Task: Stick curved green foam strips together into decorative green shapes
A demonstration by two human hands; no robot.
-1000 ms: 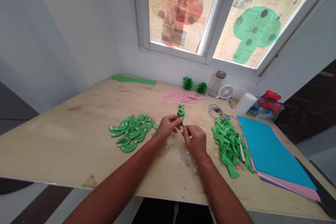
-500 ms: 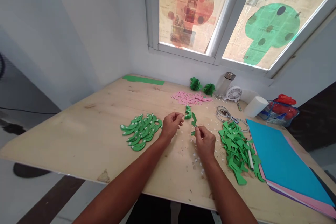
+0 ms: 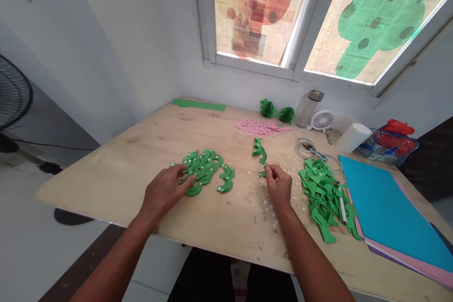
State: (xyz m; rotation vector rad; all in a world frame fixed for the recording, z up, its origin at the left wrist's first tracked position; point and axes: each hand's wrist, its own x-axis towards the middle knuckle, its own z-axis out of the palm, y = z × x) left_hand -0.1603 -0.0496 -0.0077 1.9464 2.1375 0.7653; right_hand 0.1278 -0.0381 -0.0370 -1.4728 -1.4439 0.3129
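Note:
At the left edge of a pile of green curved foam pieces (image 3: 203, 165) is my left hand (image 3: 164, 188), its thumb and fingers apart. Whether the fingertips touch the pieces I cannot tell. Small pale squares dot many of these pieces. Just right of the pile lies a smaller group of green curved pieces (image 3: 225, 181). My right hand (image 3: 279, 186) pinches a wavy green foam piece (image 3: 263, 155) between thumb and fingers, mid-table. Right behind it stands a small green curved stack (image 3: 256, 146).
Pink cutouts (image 3: 260, 127) and two green paper balls (image 3: 268, 108) are towards the window. Green scraps (image 3: 320, 193) with a white marker (image 3: 342, 210), tape rings (image 3: 306, 147) and blue sheets (image 3: 389, 212) lie right. A bottle (image 3: 309, 108) and small fan (image 3: 322, 120) stand behind.
My left hand has swung left from beside the right hand to the green pile, its fingers opening. My right hand stays nearly in place with the wavy piece. The view has shifted slightly.

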